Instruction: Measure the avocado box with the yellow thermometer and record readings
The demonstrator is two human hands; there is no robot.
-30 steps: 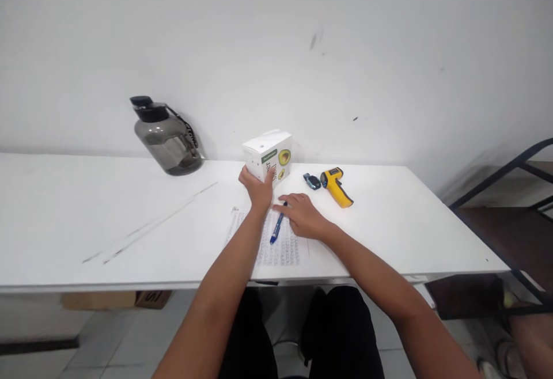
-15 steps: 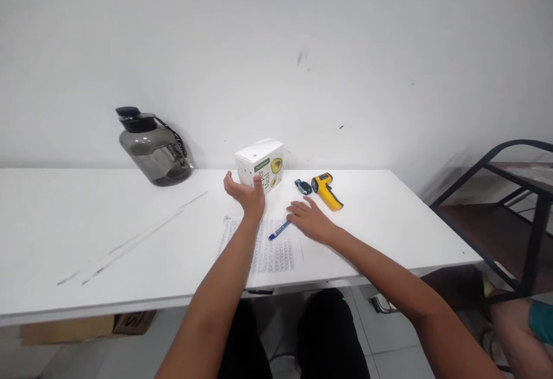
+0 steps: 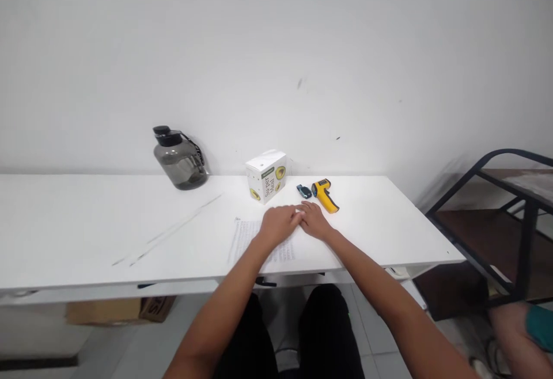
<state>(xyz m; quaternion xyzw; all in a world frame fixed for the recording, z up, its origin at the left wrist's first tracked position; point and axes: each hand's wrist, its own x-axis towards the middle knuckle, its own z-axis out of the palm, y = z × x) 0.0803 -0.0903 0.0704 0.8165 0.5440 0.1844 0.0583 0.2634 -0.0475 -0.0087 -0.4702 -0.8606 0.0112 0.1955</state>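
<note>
My left hand (image 3: 279,223) is over the printed sheet (image 3: 244,238), its fingers curled and their tips meeting those of my right hand. Whatever those fingers may hold is hidden. My right hand (image 3: 315,220) lies low on the table at the sheet's right, fingers stretched forward and left, with nothing visible in them. The blue pen does not show now. Behind my hands stands a white box (image 3: 266,177) with avocado pictures. Just beyond my right hand are a small dark object with a glossy face (image 3: 305,191) and a yellow infrared thermometer (image 3: 325,196).
A grey translucent water jug (image 3: 180,163) with a black lid stands near the wall on the left. To the right of the white table (image 3: 173,264) is a dark metal-framed rack (image 3: 484,218). Another person's leg (image 3: 510,327) shows at lower right. A cardboard box (image 3: 116,310) sits under the table.
My left hand has come away from the white box, down and right to meet my right hand. The blue pen has gone out of sight. The camera view has shifted.
</note>
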